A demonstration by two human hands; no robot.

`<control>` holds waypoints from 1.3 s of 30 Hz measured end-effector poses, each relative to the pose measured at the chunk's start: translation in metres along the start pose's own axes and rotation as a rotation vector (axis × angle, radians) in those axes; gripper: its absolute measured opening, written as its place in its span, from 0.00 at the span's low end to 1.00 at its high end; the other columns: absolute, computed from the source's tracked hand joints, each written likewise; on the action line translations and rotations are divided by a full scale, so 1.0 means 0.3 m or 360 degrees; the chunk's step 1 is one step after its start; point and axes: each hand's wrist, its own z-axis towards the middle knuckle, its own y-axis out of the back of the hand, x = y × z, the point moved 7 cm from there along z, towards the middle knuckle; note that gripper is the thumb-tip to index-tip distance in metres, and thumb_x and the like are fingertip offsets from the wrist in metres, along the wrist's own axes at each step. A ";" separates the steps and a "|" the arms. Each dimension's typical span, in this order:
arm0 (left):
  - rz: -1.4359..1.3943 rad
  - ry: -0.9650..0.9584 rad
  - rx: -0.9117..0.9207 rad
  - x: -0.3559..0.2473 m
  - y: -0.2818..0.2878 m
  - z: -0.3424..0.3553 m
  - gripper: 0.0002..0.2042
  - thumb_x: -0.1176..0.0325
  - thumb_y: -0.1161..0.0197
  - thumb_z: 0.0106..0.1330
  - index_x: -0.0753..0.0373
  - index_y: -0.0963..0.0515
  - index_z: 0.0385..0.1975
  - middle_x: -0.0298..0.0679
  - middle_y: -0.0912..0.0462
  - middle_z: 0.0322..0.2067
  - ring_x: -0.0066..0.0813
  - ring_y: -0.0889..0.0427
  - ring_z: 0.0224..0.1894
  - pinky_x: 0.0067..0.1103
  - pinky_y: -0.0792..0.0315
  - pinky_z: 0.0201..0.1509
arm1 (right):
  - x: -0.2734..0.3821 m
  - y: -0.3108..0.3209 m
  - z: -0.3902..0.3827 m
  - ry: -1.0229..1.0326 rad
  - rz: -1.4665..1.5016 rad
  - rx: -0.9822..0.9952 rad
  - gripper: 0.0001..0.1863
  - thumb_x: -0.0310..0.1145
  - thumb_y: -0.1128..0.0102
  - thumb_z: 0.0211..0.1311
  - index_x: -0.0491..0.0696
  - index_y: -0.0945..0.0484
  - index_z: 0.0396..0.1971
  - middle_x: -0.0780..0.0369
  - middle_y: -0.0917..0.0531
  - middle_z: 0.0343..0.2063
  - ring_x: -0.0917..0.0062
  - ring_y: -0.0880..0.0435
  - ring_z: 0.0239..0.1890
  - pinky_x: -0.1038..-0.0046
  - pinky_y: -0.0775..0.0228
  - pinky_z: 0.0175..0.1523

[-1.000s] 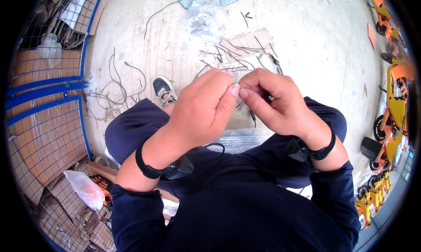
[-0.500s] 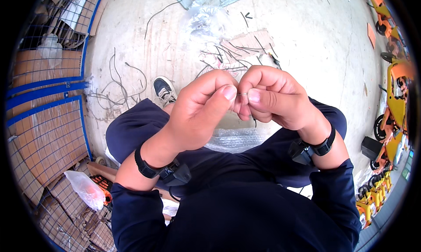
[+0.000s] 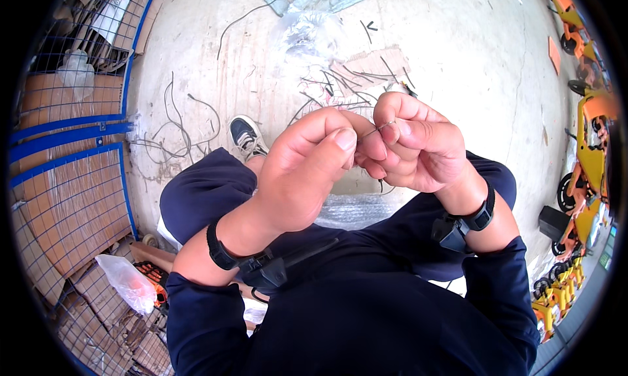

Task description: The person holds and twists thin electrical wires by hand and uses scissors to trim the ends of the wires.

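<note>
A thin, short wire [image 3: 371, 133] runs between my two hands in front of my bent knees. My left hand [image 3: 307, 170] is closed, its thumb pressed against the curled index finger on the wire. My right hand [image 3: 418, 140] pinches the wire's other part between thumb and forefinger, with the remaining fingers curled beneath. The fingertips of both hands nearly meet. Straps with dark devices [image 3: 458, 225] are on both my wrists. Below the hands lies bubble wrap [image 3: 353, 210].
Cut cables and a cardboard piece [image 3: 366, 62] lie on the concrete floor [image 3: 477, 62] beyond my hands, near clear plastic [image 3: 307, 33]. A blue mesh cage [image 3: 69, 193] of cardboard and a plastic bag [image 3: 127, 281] are at left. Yellow-orange wheeled machines [image 3: 585, 147] line the right.
The wire has come into view between my fingers. My right hand has risen slightly and tilted its thumb and forefinger upward; my left thumb has shifted, uncovering more of the curled fingers.
</note>
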 end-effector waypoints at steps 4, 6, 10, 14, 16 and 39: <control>0.0151 -0.0135 0.0084 -0.020 0.014 0.008 0.11 0.68 0.56 0.71 0.69 0.29 0.34 0.42 0.23 0.34 0.23 0.25 0.34 0.20 0.31 0.41 | 0.015 -0.015 0.008 0.0048 -0.0193 -0.0040 0.09 0.31 0.54 0.69 0.42 0.28 0.40 0.57 0.23 0.29 0.86 0.36 0.17 0.82 0.32 0.34; 0.0182 -0.0208 0.0070 -0.034 0.025 0.013 0.12 0.66 0.55 0.71 0.68 0.30 0.33 0.41 0.23 0.32 0.22 0.25 0.34 0.19 0.32 0.40 | 0.022 -0.020 0.008 0.0037 -0.0220 -0.0046 0.08 0.31 0.53 0.69 0.43 0.28 0.40 0.60 0.23 0.27 0.87 0.37 0.17 0.82 0.32 0.33; 0.0541 -0.0271 -0.0019 -0.048 0.039 0.006 0.14 0.59 0.52 0.70 0.65 0.32 0.30 0.40 0.27 0.30 0.23 0.26 0.32 0.21 0.29 0.36 | 0.030 -0.013 0.008 0.0059 -0.0404 -0.0064 0.07 0.31 0.52 0.68 0.43 0.27 0.39 0.65 0.23 0.22 0.88 0.35 0.18 0.83 0.33 0.34; 0.0994 -0.0403 -0.0027 -0.044 0.030 -0.002 0.09 0.67 0.45 0.67 0.65 0.30 0.28 0.36 0.28 0.24 0.20 0.29 0.26 0.18 0.32 0.29 | 0.026 -0.026 -0.006 0.0033 -0.0924 -0.0300 0.06 0.29 0.48 0.66 0.43 0.26 0.37 0.66 0.22 0.24 0.86 0.28 0.24 0.83 0.32 0.34; 0.1239 -0.0500 -0.0018 -0.057 0.021 -0.001 0.08 0.69 0.44 0.66 0.65 0.30 0.27 0.36 0.29 0.23 0.22 0.30 0.23 0.19 0.34 0.27 | 0.021 -0.022 -0.007 0.0002 -0.0969 -0.0311 0.05 0.28 0.46 0.65 0.43 0.25 0.37 0.67 0.22 0.25 0.86 0.25 0.28 0.83 0.32 0.34; 0.1165 -0.0363 -0.0240 -0.107 0.074 0.005 0.06 0.74 0.50 0.65 0.66 0.31 0.26 0.38 0.27 0.24 0.22 0.29 0.24 0.17 0.35 0.29 | 0.123 -0.053 -0.028 0.0249 -0.2149 -0.0547 0.04 0.26 0.50 0.65 0.43 0.26 0.35 0.64 0.22 0.21 0.82 0.23 0.22 0.80 0.33 0.29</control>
